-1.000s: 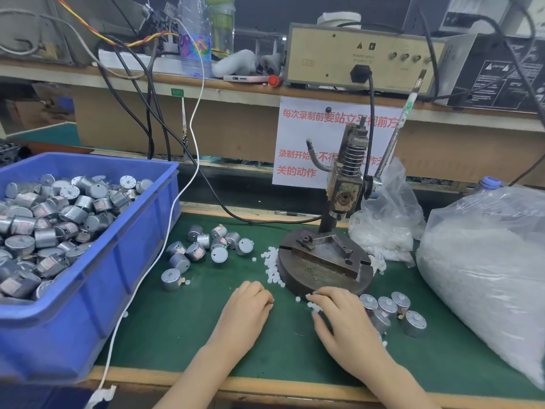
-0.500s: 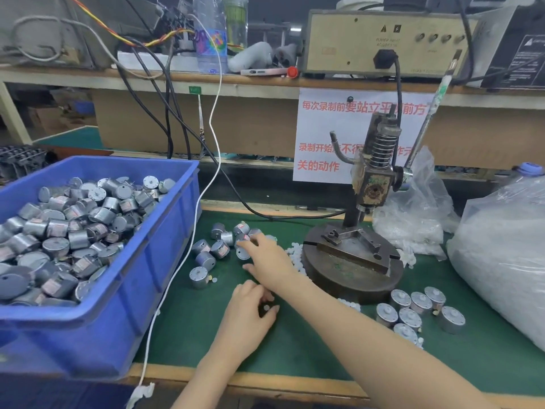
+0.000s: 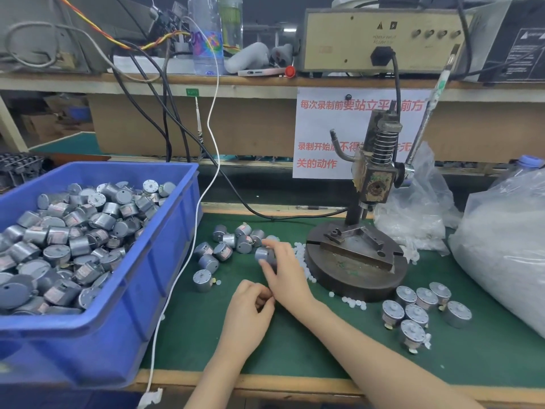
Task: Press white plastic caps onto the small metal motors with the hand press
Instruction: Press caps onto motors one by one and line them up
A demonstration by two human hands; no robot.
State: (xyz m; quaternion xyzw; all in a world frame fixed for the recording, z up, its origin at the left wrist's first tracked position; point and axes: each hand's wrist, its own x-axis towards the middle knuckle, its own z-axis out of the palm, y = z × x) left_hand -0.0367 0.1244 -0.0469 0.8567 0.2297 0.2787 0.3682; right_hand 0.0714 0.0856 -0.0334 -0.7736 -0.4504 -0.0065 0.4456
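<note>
This is a small factory assembly station. A green-matted surface (image 3: 486, 364) carries a hand press (image 3: 377, 187) and a blue bin (image 3: 165, 276) heaped with metal motors (image 3: 59, 234). The shelf (image 3: 236, 84) above holds a power unit (image 3: 368, 39) and cables (image 3: 397, 84), with a printed notice (image 3: 324, 134) hanging below.

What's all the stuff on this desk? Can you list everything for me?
hand press: one, dark metal, centre of green mat.
blue bin: one, blue, left.
binned motors: many, silver-grey, heaped inside it.
loose motors: about ten, silver-grey, mat, left of press.
upright motors: about seven, silver, mat, right front of press.
white caps: many, white, around press base.
plastic bags: two, clear, right.
sign: one, white with red writing, behind press.
left hand: one, fingers curled, near mat front.
right hand: one, pinching one silver motor.
</note>
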